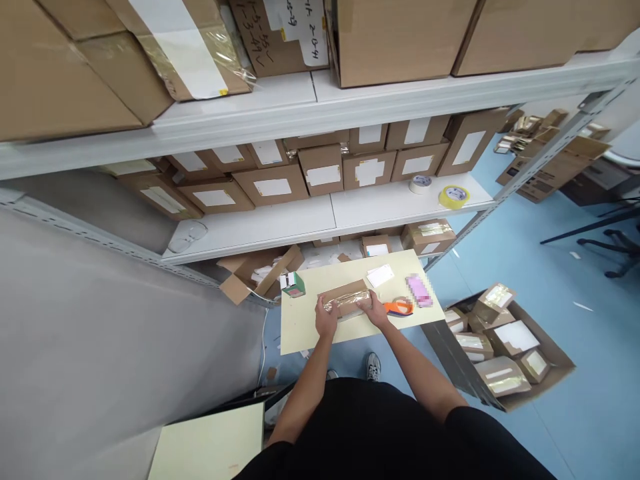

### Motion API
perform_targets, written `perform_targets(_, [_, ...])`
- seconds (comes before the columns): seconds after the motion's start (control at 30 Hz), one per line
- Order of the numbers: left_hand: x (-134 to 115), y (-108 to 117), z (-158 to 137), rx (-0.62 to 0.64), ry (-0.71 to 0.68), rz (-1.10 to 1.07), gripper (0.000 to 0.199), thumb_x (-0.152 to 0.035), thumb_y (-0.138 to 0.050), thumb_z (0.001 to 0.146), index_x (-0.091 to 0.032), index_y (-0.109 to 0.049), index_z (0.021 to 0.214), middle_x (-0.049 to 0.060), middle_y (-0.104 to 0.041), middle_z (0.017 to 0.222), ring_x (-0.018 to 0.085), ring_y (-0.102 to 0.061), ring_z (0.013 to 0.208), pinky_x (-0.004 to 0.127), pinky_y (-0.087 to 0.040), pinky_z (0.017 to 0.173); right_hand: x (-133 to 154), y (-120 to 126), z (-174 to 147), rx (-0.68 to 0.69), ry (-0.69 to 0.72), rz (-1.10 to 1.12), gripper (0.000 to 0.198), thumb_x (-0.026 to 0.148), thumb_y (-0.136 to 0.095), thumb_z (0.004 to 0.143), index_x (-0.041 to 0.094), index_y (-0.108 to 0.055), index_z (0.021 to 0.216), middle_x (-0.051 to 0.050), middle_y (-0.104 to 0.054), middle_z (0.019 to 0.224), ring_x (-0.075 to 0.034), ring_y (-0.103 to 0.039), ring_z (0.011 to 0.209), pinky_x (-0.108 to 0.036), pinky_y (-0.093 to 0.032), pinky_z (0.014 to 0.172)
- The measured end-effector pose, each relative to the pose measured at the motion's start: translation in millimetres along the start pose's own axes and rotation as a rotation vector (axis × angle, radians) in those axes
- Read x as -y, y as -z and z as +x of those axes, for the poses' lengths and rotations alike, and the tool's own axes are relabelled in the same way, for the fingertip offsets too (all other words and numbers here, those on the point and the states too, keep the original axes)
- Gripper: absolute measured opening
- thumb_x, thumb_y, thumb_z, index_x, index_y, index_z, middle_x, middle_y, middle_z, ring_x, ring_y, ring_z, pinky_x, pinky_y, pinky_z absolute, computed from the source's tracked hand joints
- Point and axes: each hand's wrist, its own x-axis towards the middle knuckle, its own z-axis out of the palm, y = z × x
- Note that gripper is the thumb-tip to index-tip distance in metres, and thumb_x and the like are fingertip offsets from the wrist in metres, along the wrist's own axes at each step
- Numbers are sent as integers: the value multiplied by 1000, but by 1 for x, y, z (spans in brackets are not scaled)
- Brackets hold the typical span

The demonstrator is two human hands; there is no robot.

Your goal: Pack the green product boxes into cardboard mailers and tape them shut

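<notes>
A small brown cardboard box point(345, 293) with shiny clear tape along its near edge is held between my hands over the pale yellow table point(305, 337). My left hand point(327, 319) grips the box's left end, and my right hand point(374, 309) closes on its right end. Just right of my right hand lies an orange and blue tape dispenser point(400, 307). White paper labels point(381, 275) lie behind the box. A pink item, blurred out point(419, 291), rests near the table's right side. On the left stands a small green and white box point(293, 285).
Shelves with several labelled cartons point(273, 187) rise behind the table. Two tape rolls, one yellow point(454, 196), sit on the middle shelf point(380, 208). A large open carton point(560, 363) of taped parcels stands on the floor at right. An open box point(237, 288) is at left.
</notes>
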Motion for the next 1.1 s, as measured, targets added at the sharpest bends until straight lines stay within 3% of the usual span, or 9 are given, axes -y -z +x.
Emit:
perform_targets(0.1, [-4,-4,-4,-41,2,75,65,-63,-52,96,-31,-41,151,11,-49,156,31,-53,139,43,-40,117,4,2,-3,20,28,-77,79,63,-66,90,22,-45,154,-16,-68,137,-37,-64,128,-49,-50,106])
perform_targets(0.23, [-3,-5,1,-40,-43,128,69,-62,-50,97,-30,-33,156,12,-47,159,30,-53,140,41,-41,116,-3,20,-2,-44,156,-121,71,53,-63,94,21,-46,154,-14,-58,151,-33,-50,144,-47,-40,119])
perform_targets(0.37, [4,-5,18,-63,48,110,94,-66,-63,89,-28,-19,162,13,-49,159,33,-55,140,43,-44,114,-30,52,2,-143,153,-219,67,35,-62,92,15,-46,154,-16,-53,155,-33,-41,149,-48,-34,123])
perform_targets(0.43, [9,-5,28,-27,117,88,96,-64,-69,86,-27,-23,161,13,-59,150,32,-60,134,43,-47,112,-50,68,5,-148,102,-258,66,27,-63,89,13,-48,152,-18,-53,154,-34,-43,147,-47,-36,121])
perform_targets(0.57, [17,-4,48,10,70,-7,77,-52,-76,84,-27,-42,148,10,-68,135,25,-67,125,38,-52,108,-94,88,12,-43,-22,-346,58,19,-65,82,13,-59,139,-19,-60,144,-35,-53,135,-43,-45,109])
perform_targets(0.67, [16,-7,57,-37,70,-41,67,-42,-79,83,-25,-49,141,10,-69,132,24,-70,118,38,-54,106,-122,89,15,59,-55,-376,57,15,-71,74,14,-63,131,-18,-65,135,-35,-60,124,-41,-48,102])
perform_targets(0.77, [10,-10,58,-46,72,-58,60,-36,-78,84,-23,-52,137,9,-72,128,23,-72,112,39,-57,103,-139,82,15,94,-38,-371,56,13,-75,70,13,-65,125,-19,-67,131,-37,-58,125,-44,-43,107])
perform_targets(1.1, [19,20,39,60,58,-143,57,-29,-80,83,-25,-55,134,8,-74,124,23,-73,110,41,-58,103,-150,70,22,43,-40,-298,34,21,-63,89,12,-62,122,-25,-67,128,-39,-54,131,-53,-31,115])
